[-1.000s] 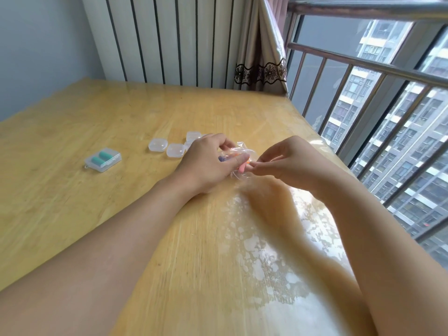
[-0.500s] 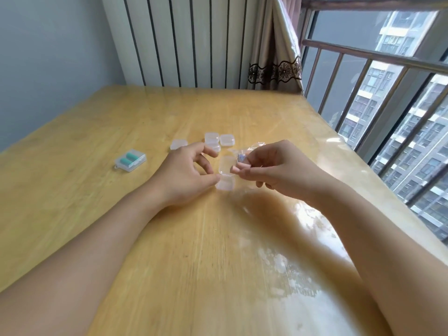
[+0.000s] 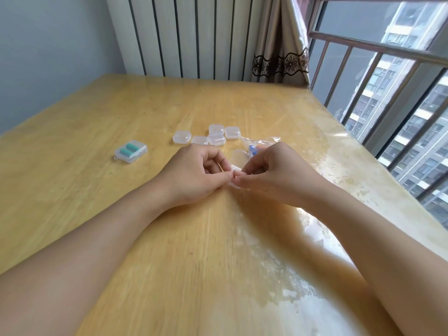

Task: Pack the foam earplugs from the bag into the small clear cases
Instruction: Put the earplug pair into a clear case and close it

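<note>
Both hands meet at mid-desk over a small clear case (image 3: 236,163). Left hand (image 3: 196,174) has fingers curled, thumb and forefinger tips pinching the near left edge of the case. Right hand (image 3: 274,175) also curled, thumb and forefinger pinching the case from the right, fingertips of both hands touching or almost touching. The case's lid looks tipped up on the far side, the base mostly hidden by fingers; can't tell whether anything sits inside. Clear plastic bag (image 3: 260,143) lies on the desk just beyond the right hand, partly hidden by it, with a blue earplug (image 3: 252,149) and something orange-pink showing inside; count unclear. Five empty clear cases (image 3: 215,136) cluster on the far side of the hands, left of the bag: one apart at the left, the others bunched and touching, one seemingly stacked on another. A closed rectangular case (image 3: 132,151) with two teal earplugs (image 3: 129,149) side by side sits well apart to the left. Wooden desk (image 3: 97,122) has a glossy clear cover, glare patches on the near right. White slatted wall panel (image 3: 181,35) at the far end, a beige curtain (image 3: 281,44) with dark lace trim at far right, window railing (image 3: 378,47) along the right with apartment blocks outside.
</note>
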`<state>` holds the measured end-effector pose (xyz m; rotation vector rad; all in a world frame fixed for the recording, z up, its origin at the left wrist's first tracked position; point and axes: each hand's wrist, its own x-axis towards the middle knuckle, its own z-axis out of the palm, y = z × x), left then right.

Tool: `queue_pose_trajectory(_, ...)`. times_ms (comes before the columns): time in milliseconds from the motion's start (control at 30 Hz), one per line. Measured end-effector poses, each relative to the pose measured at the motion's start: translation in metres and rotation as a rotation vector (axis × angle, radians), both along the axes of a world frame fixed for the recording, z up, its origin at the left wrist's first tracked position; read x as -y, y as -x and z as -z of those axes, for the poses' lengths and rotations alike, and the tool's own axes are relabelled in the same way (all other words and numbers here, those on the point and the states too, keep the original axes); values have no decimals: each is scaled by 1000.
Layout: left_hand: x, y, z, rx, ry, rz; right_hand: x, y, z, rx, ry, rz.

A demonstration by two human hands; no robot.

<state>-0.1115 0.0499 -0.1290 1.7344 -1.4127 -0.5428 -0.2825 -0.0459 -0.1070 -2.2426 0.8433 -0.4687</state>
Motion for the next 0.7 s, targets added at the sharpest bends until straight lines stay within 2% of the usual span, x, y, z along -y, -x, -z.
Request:
queue_pose_trajectory(133, -1, 0, 1, 38, 4, 21, 3, 4, -5, -47, 18, -111)
queue_pose_trajectory(267, -1, 1, 1, 75, 21, 20, 6, 8, -11, -47, 199, -105)
queue_pose_trajectory(433, -1, 3, 2, 52, 30, 24, 2, 4, -7, -158, 345, -158)
queue_pose_trajectory(700, 0, 3, 3, 55, 17, 16, 0, 2, -2, -156, 356, -120)
